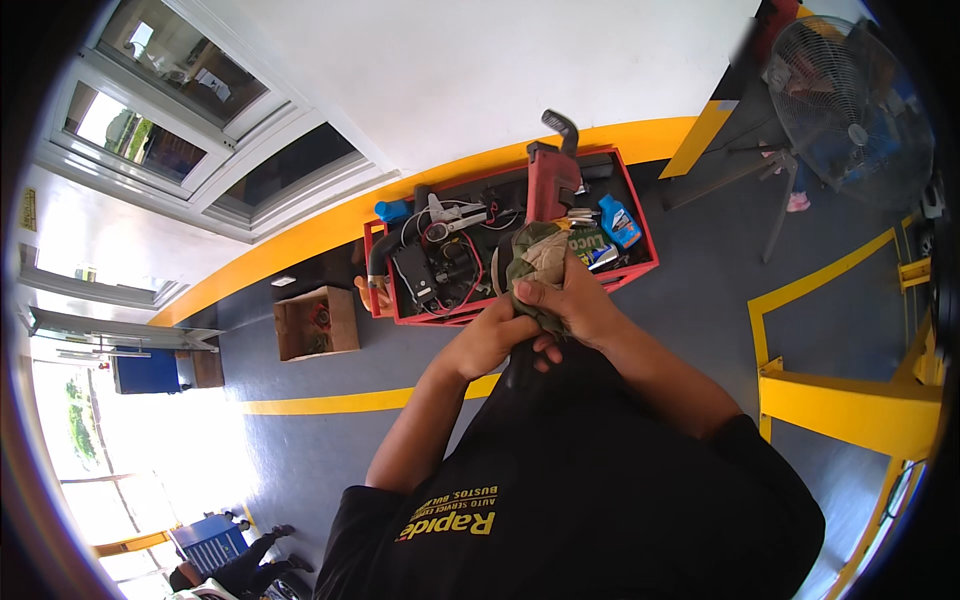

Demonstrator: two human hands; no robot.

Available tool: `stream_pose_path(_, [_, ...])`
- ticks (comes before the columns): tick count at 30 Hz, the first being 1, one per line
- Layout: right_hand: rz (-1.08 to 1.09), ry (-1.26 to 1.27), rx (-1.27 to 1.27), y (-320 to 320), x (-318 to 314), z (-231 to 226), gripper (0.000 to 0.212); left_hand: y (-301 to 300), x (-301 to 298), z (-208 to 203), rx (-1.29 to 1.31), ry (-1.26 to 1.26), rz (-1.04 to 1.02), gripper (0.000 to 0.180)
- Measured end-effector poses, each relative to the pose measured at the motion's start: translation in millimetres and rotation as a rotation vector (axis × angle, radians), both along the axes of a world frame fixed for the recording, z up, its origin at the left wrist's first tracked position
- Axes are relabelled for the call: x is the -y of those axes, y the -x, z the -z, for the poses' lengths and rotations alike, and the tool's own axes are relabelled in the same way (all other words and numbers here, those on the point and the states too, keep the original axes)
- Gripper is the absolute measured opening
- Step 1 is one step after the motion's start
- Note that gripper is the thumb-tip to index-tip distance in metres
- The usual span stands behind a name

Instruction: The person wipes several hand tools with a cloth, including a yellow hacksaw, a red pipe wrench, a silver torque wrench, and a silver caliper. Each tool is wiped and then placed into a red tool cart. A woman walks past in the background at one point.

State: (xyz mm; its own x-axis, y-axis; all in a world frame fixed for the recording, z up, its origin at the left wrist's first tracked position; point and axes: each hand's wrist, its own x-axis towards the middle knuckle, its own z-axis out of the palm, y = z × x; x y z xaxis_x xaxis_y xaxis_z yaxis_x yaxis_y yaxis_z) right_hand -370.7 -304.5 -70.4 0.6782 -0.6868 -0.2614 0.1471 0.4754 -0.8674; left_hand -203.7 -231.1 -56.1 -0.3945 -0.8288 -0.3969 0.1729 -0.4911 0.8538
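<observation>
My right hand (580,305) is closed round a bunched camouflage cloth (540,252), its thumb lying across the fabric. Pressed against it from the left, my left hand (492,338) also grips the lower part of the cloth. A red pipe wrench (552,185) with a dark hooked jaw rises just beyond the cloth, head pointing away from me. Its lower end disappears behind the cloth, so I cannot tell whether my hands hold its handle through the fabric. Beneath lies a red tool cart (640,225) with hoses, dark parts and a blue bottle (619,222).
An open cardboard box (318,340) sits on the floor left of the cart. A white wall with a yellow stripe stands behind. At the right are a large fan (850,120) and a yellow metal beam (850,402). Another person (250,565) is low at the far left.
</observation>
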Motion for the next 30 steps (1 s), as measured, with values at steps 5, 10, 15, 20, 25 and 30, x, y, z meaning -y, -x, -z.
stream_pose_path(5, [0.211,0.149,0.233,-8,13,-13,0.032,15,9,-15,0.044,0.179,-0.021,0.017])
stream_pose_path(10, [0.29,0.157,0.337,-6,22,-28,0.027,31,6,-22,0.018,0.297,-0.095,0.012])
stream_pose_path(15, [0.228,0.234,0.252,-2,26,-31,0.035,30,5,-18,-0.039,0.267,-0.132,0.019])
stream_pose_path(20, [0.082,0.337,0.197,17,42,-32,0.043,24,1,-18,-0.159,0.296,-0.218,0.022])
stream_pose_path(25, [0.47,-0.038,0.551,25,78,-45,0.054,27,5,-15,-0.263,0.336,-0.202,0.023])
stream_pose_path(30, [0.447,0.666,0.176,-13,53,-95,0.073,39,10,-25,-0.126,0.39,-0.165,0.019])
